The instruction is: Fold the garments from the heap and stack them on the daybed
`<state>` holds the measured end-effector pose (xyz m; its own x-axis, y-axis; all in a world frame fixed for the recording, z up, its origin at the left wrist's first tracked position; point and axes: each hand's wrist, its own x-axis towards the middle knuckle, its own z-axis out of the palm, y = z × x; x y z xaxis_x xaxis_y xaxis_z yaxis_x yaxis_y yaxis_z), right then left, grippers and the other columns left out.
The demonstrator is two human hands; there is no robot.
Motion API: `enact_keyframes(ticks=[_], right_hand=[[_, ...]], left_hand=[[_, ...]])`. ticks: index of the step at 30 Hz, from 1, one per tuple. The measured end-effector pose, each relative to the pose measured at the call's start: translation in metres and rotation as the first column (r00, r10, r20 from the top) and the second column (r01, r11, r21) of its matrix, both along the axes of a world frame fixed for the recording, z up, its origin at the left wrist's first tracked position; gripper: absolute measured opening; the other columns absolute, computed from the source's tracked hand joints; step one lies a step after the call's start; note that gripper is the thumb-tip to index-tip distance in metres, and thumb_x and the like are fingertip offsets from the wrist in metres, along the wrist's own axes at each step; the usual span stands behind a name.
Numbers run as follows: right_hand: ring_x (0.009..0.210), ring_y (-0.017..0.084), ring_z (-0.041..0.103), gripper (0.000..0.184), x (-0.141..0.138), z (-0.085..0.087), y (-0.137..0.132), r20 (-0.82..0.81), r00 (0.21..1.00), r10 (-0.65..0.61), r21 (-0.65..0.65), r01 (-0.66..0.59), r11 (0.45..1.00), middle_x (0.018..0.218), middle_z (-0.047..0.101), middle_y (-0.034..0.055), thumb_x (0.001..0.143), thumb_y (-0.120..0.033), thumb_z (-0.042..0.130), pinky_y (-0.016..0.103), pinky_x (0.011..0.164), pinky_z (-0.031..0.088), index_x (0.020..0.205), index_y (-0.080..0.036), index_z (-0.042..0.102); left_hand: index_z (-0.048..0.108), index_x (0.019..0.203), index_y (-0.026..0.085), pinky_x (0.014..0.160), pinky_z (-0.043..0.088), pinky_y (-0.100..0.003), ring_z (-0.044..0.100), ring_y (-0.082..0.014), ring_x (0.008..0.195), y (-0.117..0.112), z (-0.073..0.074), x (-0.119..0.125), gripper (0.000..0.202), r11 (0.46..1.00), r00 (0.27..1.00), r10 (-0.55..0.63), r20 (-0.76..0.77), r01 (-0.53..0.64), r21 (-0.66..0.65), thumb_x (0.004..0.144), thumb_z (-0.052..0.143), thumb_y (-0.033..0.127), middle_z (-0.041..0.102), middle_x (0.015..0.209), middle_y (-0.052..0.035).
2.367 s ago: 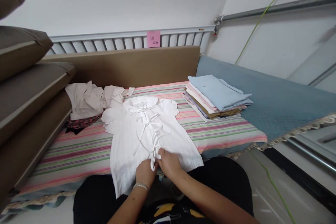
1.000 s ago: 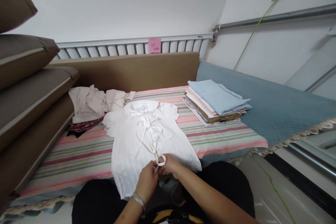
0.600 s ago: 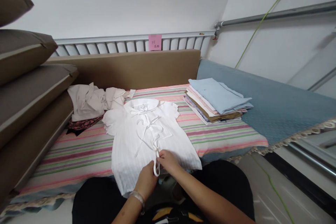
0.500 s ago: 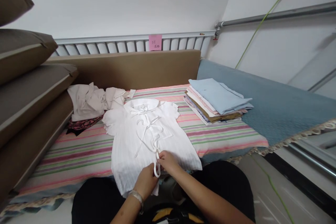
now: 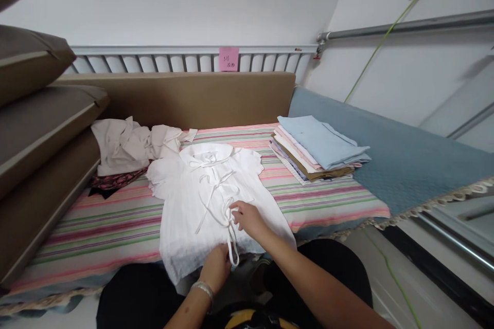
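A white blouse (image 5: 187, 216) with puffed short sleeves and bow ties down its front lies spread out, its hem towards me. My left hand (image 5: 216, 266) is closed at the hem, beside the hanging loop of the lowest white tie (image 5: 232, 247); its fingertips are partly hidden. Over the lowest bow, my right hand (image 5: 250, 220) has its fingers bent and apart, the tips close to the tie. Whether they touch it I cannot tell.
A striped cloth (image 5: 127, 221) covers the bed. Folded clothes (image 5: 320, 144) are stacked at right, a light blue one on top. Crumpled beige clothing (image 5: 123, 146) lies at left over a dark patterned garment (image 5: 119, 182). Brown cushions (image 5: 42, 128) rise at far left.
My right hand has left the hanging tie loop and moved up to the bow, its fingers opening. My left hand has shifted slightly down and left. The view has shifted a little.
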<state>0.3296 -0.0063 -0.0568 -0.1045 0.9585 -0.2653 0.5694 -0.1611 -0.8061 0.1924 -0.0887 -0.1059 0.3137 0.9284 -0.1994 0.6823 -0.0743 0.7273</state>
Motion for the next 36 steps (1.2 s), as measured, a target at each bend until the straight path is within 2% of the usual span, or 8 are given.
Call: enact_keyframes(ticks=[3,7,13,19,25,28,31,36], right_hand=[[0.042,0.008,0.049,0.025,-0.018,0.009,0.026,0.101,0.995,0.013,-0.103,-0.002,0.995,0.057,0.059,-0.0036,0.081,-0.024,0.050,0.019,0.046,0.038,0.104,-0.022,0.059],[0.038,0.011,0.047,0.009,-0.036,0.009,0.054,0.179,0.983,0.049,-0.291,0.005,0.957,0.044,0.051,-0.0021,0.075,-0.024,0.059,0.024,0.044,0.041,0.075,-0.015,0.061],[0.035,0.004,0.035,0.022,-0.041,0.017,0.068,0.173,0.981,0.092,-0.469,0.000,0.883,0.041,0.043,-0.0057,0.077,-0.020,0.058,0.021,0.044,0.042,0.058,-0.015,0.049],[0.038,0.004,0.035,0.011,-0.043,0.023,0.067,0.161,0.983,0.084,-0.440,-0.005,0.898,0.046,0.044,-0.0075,0.080,-0.024,0.058,0.019,0.045,0.042,0.074,-0.017,0.052],[0.039,0.003,0.033,0.025,-0.041,0.025,0.071,0.200,0.954,0.222,-0.461,-0.108,0.881,0.045,0.045,-0.0064,0.074,-0.031,0.066,0.021,0.046,0.044,0.061,-0.015,0.051],[0.042,0.007,0.044,0.024,-0.040,0.024,0.078,0.318,0.909,0.268,-0.414,-0.121,0.902,0.047,0.050,-0.0035,0.072,-0.033,0.067,0.025,0.049,0.046,0.061,-0.015,0.054],[0.065,0.019,0.061,0.021,-0.044,0.018,0.081,0.479,0.833,0.277,-0.318,-0.129,0.939,0.061,0.061,0.0042,0.065,-0.031,0.072,0.032,0.062,0.048,0.068,-0.014,0.060],[0.093,0.027,0.061,0.022,-0.048,0.019,0.073,0.619,0.751,0.229,-0.148,-0.175,0.973,0.093,0.066,0.0128,0.067,-0.027,0.070,0.037,0.075,0.046,0.084,-0.014,0.064]], left_hand=[[0.066,0.092,0.018,0.073,0.039,-0.025,0.059,-0.0170,0.080,0.000,0.004,-0.002,0.029,1.000,1.000,0.000,0.008,0.000,0.013,0.074,0.043,0.014,0.068,0.089,-0.0070],[0.065,0.094,0.021,0.073,0.038,-0.024,0.060,-0.0167,0.082,0.000,0.005,-0.004,0.030,1.000,1.000,0.009,-0.004,-0.009,-0.003,0.074,0.043,0.015,0.068,0.089,-0.0057],[0.065,0.091,0.022,0.073,0.038,-0.023,0.060,-0.0162,0.082,0.003,-0.002,-0.007,0.028,1.000,1.000,0.010,-0.020,-0.010,-0.026,0.074,0.043,0.016,0.069,0.089,-0.0046],[0.065,0.087,0.020,0.071,0.038,-0.024,0.061,-0.0171,0.080,0.005,-0.007,-0.007,0.026,0.998,1.000,0.025,-0.008,-0.025,-0.055,0.075,0.043,0.018,0.069,0.087,-0.0057],[0.065,0.084,0.020,0.070,0.038,-0.025,0.061,-0.0177,0.079,0.005,-0.007,-0.009,0.024,0.999,0.999,0.032,0.005,-0.032,-0.044,0.074,0.044,0.016,0.070,0.084,-0.0056],[0.065,0.085,0.021,0.071,0.038,-0.024,0.061,-0.0173,0.080,0.005,-0.007,-0.009,0.024,0.999,1.000,0.025,0.017,-0.024,-0.037,0.074,0.044,0.016,0.070,0.085,-0.0047],[0.065,0.083,0.021,0.071,0.038,-0.024,0.061,-0.0169,0.079,0.005,-0.007,-0.008,0.024,0.999,0.999,0.026,0.026,-0.025,-0.037,0.074,0.044,0.015,0.070,0.084,-0.0042],[0.064,0.075,0.019,0.066,0.039,-0.024,0.061,-0.0164,0.073,0.003,0.011,-0.010,0.019,0.999,0.998,0.043,0.045,-0.042,-0.026,0.076,0.045,0.017,0.069,0.077,-0.0043]])
